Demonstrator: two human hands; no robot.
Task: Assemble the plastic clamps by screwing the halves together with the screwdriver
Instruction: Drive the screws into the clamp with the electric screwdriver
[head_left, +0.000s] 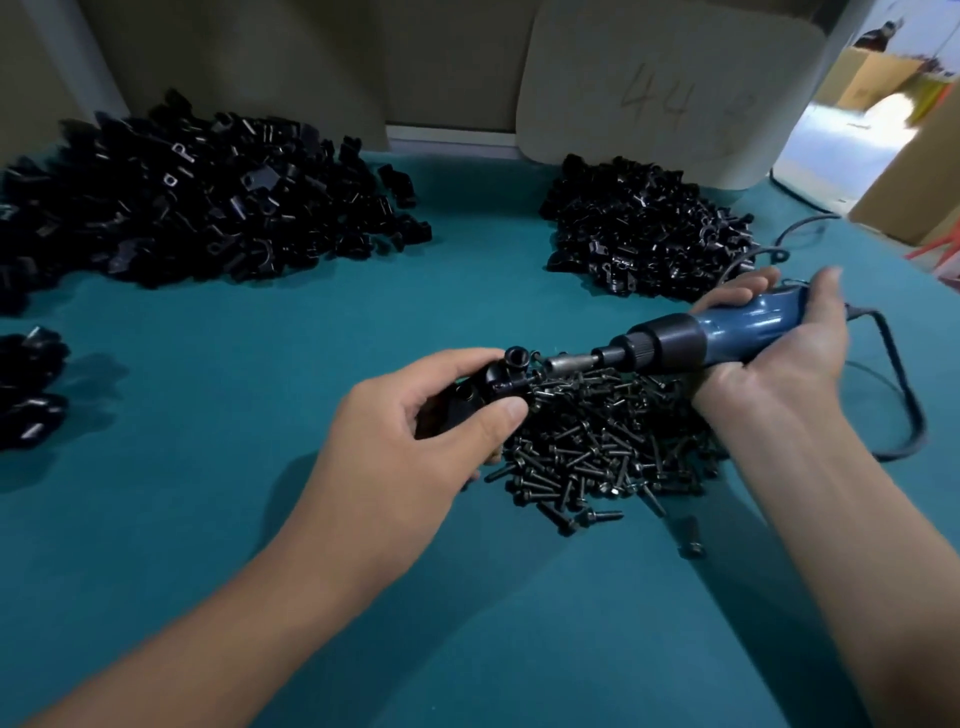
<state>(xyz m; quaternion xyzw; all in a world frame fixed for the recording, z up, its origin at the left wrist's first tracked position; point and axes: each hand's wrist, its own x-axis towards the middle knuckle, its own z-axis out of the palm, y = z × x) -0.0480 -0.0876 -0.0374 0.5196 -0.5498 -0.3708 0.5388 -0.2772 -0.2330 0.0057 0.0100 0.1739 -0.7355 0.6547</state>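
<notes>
My left hand (415, 415) grips a black plastic clamp (498, 382) at the middle of the table, thumb and fingers pinched round it. My right hand (784, 338) holds a blue electric screwdriver (727, 338) lying almost level, its metal bit (569, 362) pointing left and meeting the clamp's right side. Just under both lies a heap of black screws (602, 447). Whether a screw sits on the bit is hidden.
A large pile of black clamp halves (197, 197) fills the back left, a second pile (649, 223) the back right, a small group (28, 384) the left edge. The screwdriver's black cord (904, 395) loops at the right. A beige board (670, 88) stands behind the teal table (234, 322).
</notes>
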